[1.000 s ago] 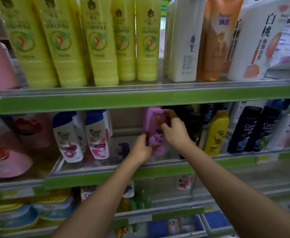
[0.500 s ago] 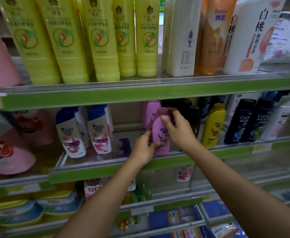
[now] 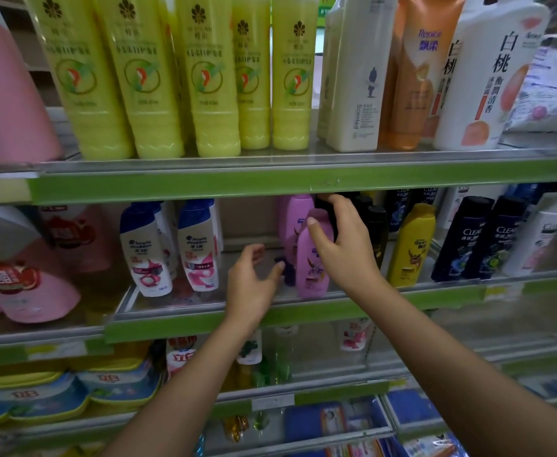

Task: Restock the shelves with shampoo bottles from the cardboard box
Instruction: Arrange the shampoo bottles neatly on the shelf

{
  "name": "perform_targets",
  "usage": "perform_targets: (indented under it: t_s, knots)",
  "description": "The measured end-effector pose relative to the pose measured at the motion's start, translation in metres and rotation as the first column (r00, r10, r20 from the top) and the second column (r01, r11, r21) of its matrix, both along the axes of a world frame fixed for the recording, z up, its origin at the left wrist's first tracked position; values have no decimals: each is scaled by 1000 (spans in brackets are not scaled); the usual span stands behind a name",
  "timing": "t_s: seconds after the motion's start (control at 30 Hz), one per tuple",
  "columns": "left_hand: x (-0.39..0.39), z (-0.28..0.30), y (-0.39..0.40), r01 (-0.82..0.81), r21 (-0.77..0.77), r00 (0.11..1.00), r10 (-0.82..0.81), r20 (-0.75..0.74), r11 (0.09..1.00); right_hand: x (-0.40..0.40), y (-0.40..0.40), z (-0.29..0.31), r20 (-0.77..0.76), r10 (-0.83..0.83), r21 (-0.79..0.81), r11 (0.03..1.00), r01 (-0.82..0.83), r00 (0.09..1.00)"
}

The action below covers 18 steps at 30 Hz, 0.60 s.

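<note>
The shelf point(image 3: 303, 306) carries a pink bottle point(image 3: 311, 268) standing upright at its front edge, a second pink one just behind. The right hand point(image 3: 343, 245) grasps the front bottle near its top. The left hand point(image 3: 249, 280) is released, just beside it.

Rear pink bottle point(image 3: 295, 222) half hidden behind front pink bottle point(image 3: 311, 258).

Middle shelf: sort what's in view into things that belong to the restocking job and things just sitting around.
Part of the job:
- front pink bottle, gripped by the right hand
- second pink bottle behind it
- left hand, open, off the bottle
- middle shelf

Just sitting there:
- Head & Shoulders bottles
- yellow bottle
- dark Clear bottles
- yellow-green bottles above
</note>
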<state>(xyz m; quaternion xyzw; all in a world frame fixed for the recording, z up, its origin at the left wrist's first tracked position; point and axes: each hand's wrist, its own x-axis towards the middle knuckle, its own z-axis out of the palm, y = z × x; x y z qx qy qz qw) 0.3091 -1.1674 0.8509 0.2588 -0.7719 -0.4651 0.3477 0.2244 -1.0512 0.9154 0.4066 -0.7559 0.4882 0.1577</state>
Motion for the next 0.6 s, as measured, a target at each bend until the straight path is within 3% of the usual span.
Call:
perform_targets:
  t_s: [0.23, 0.37, 0.6]
  knots:
    - [51, 8, -41, -239, -57, 964, 230, -130, 969, 39, -52, 1, -53, 52, -12, 999, -53, 997]
    - [68, 2, -69, -357, -85, 933, 352, -75, 930, 52, -94, -2, 154, 59, 46, 997, -66, 986]
    - [69, -18, -92, -208, -150, 962, 230, 146, 967, 57, -149, -12, 462, 176, -60, 984, -167, 869]
